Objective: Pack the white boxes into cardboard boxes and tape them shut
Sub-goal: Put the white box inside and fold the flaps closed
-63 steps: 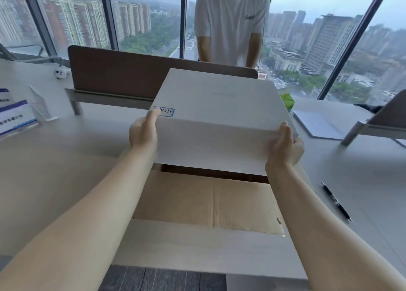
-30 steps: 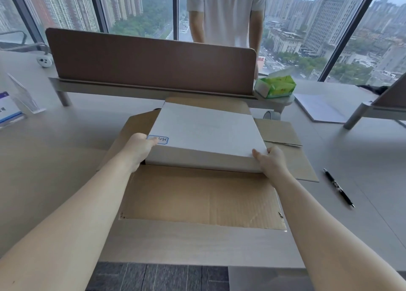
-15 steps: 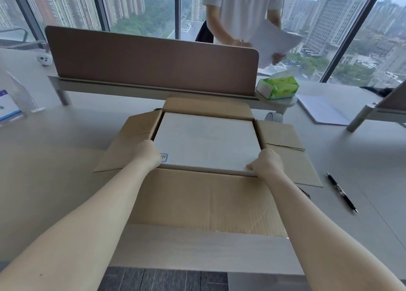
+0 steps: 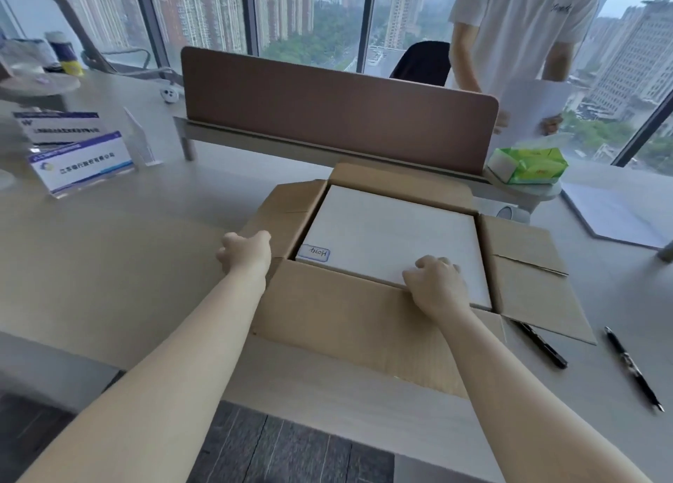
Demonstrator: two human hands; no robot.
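A flat white box [image 4: 389, 234] with a small blue-edged label at its near left corner lies inside an open cardboard box [image 4: 364, 322] on the desk, all four flaps folded outward. My right hand [image 4: 435, 284] rests with curled fingers on the white box's near right edge. Beside the carton's left flap is my left hand [image 4: 246, 251], loosely curled, by the flap's fold and holding nothing that I can see.
Two black pens [image 4: 539, 344] [image 4: 632, 367] lie right of the carton. A tape roll [image 4: 510, 213] sits behind it, under a green tissue pack [image 4: 528, 165]. A brown divider [image 4: 338, 107] runs across the back; a person holding paper [image 4: 528, 107] stands beyond. Acrylic signs [image 4: 78, 158] stand left.
The white box has gone down from tilted above the carton to flat inside it. My left hand has left its corner and moved out to the left flap. The view has shifted right.
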